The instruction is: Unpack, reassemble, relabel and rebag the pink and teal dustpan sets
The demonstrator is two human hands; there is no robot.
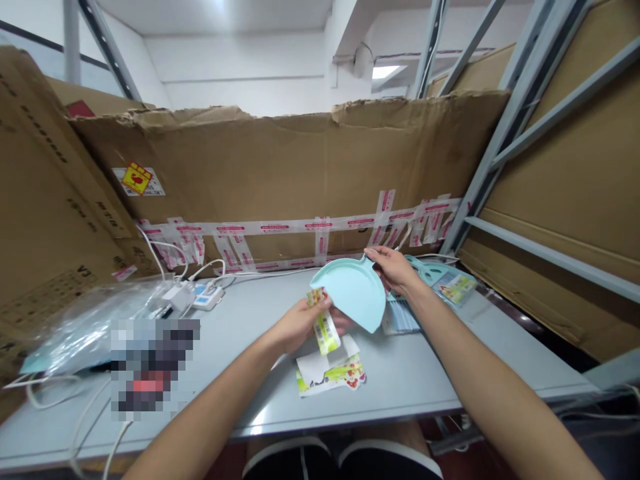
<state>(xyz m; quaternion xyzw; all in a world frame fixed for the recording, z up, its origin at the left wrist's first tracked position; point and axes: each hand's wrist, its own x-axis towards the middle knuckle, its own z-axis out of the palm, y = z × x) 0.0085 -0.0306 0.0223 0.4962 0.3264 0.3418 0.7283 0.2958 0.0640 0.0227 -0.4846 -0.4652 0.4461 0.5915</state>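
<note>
Dustpan point(353, 293) of light blue plastic, where is it now?

It is in the air above the grey table point(410, 377). It is tilted and it does not touch the table.

Which hand holds it?

The right hand point(393, 268) holds it at the narrow top, and the fingers point(375, 252) are closed on the rim.

And the left hand point(303, 325)?

Its fingers curl closed around a paper strip point(325, 327), green and yellow, just beside the lower edge of the dustpan.

What is near the hands?

Below them, on the table, lies a printed card point(330, 368). To the right is a stack of blue things in plastic point(403, 317), beside a second pale blue piece point(430, 270). On the left are a clear plastic bag point(95, 327) and a white power strip point(207, 297) with cables. Behind the table stands taped cardboard point(250, 167).
</note>
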